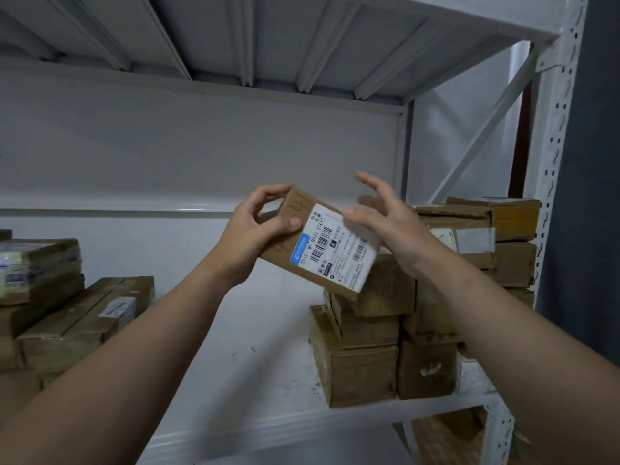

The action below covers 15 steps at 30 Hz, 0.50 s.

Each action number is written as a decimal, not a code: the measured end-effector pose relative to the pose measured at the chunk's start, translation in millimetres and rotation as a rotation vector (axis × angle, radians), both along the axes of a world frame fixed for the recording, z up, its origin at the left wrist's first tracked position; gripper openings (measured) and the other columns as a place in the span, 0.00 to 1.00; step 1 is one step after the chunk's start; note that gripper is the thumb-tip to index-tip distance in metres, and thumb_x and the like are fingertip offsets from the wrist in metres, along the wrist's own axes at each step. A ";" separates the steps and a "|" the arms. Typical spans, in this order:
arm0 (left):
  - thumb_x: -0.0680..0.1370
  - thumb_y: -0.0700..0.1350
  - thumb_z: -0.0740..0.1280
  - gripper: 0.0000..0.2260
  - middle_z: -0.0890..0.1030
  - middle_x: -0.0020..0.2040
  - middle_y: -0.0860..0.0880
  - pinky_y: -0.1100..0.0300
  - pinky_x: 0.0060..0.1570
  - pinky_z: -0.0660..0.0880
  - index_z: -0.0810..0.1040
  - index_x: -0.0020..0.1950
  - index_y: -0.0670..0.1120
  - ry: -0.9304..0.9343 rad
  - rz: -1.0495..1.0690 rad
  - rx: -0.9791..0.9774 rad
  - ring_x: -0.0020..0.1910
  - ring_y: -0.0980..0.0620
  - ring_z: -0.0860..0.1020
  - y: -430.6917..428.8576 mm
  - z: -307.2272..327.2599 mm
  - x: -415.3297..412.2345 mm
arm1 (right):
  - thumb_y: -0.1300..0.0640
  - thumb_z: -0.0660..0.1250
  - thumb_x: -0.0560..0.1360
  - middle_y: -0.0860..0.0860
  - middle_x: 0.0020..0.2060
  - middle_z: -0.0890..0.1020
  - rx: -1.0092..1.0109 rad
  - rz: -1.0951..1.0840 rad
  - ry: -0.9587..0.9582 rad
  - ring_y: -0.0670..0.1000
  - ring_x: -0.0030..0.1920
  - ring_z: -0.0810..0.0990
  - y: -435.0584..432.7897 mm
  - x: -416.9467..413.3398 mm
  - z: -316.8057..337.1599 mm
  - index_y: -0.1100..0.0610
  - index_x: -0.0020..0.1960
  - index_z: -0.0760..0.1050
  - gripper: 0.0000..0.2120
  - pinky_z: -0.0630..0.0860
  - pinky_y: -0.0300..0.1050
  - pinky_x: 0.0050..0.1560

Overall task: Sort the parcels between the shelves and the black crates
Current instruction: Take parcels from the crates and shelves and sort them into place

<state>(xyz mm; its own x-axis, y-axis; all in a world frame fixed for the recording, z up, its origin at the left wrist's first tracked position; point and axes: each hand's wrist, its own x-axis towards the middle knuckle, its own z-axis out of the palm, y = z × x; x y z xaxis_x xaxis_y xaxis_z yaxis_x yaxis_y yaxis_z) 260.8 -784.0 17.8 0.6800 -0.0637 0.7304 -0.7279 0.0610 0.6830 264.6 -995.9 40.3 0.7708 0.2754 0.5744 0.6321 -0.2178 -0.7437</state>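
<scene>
My left hand (255,226) grips the parcel (285,245) by its upper end, thumb and curled fingers clamped, holding it tilted above the shelf (251,347). Its white label (335,253) reads "501E" and "M1 B531". My right hand (385,223) is loose, with its thumb touching the label and its fingers spread. I'd level the parcel before seating it on the stack (362,364) at the shelf's right end.

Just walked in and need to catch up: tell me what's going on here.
A person holds a labelled cardboard parcel in front of a white shelf. The left hand grips its upper end. The right hand, fingers spread, touches the label with the thumb. More parcels sit stacked on the shelf at right and left.
</scene>
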 end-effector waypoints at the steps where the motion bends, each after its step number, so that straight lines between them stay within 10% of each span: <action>1: 0.60 0.45 0.74 0.25 0.83 0.47 0.59 0.63 0.38 0.78 0.76 0.57 0.49 -0.006 -0.021 0.031 0.44 0.56 0.82 2.8 -2.0 -3.1 | 0.44 0.71 0.67 0.52 0.67 0.69 -0.084 0.055 0.052 0.48 0.51 0.80 0.1 -0.9 -1.0 0.41 0.73 0.59 0.37 0.78 0.40 0.42; 6: 0.63 0.47 0.74 0.25 0.83 0.50 0.54 0.60 0.44 0.78 0.75 0.60 0.52 0.055 0.020 0.152 0.47 0.53 0.82 26.2 -10.7 -10.8 | 0.47 0.74 0.67 0.53 0.53 0.80 -0.246 0.189 0.131 0.50 0.45 0.85 16.2 0.8 -17.2 0.40 0.69 0.65 0.34 0.81 0.46 0.46; 10: 0.72 0.53 0.72 0.23 0.68 0.68 0.49 0.53 0.63 0.73 0.66 0.63 0.58 -0.018 0.462 0.036 0.63 0.52 0.73 37.7 -22.7 -8.5 | 0.47 0.66 0.76 0.46 0.52 0.80 0.122 0.103 0.031 0.46 0.46 0.84 57.4 8.7 -38.8 0.39 0.64 0.62 0.20 0.81 0.46 0.50; 15: 0.74 0.43 0.71 0.23 0.73 0.64 0.52 0.55 0.57 0.77 0.66 0.65 0.55 -0.021 0.290 0.022 0.60 0.55 0.76 45.8 -50.4 -24.7 | 0.48 0.57 0.81 0.46 0.60 0.77 0.371 0.146 -0.015 0.43 0.54 0.80 119.3 9.2 -61.5 0.38 0.66 0.52 0.18 0.79 0.36 0.49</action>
<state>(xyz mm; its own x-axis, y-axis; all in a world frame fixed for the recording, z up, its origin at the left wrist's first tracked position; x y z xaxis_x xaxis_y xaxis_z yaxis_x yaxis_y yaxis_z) 236.0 -738.2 -32.6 0.6570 0.1149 0.7451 -0.7268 -0.1662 0.6665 273.8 -876.7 -21.2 0.7293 0.1534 0.6667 0.6483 0.1565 -0.7452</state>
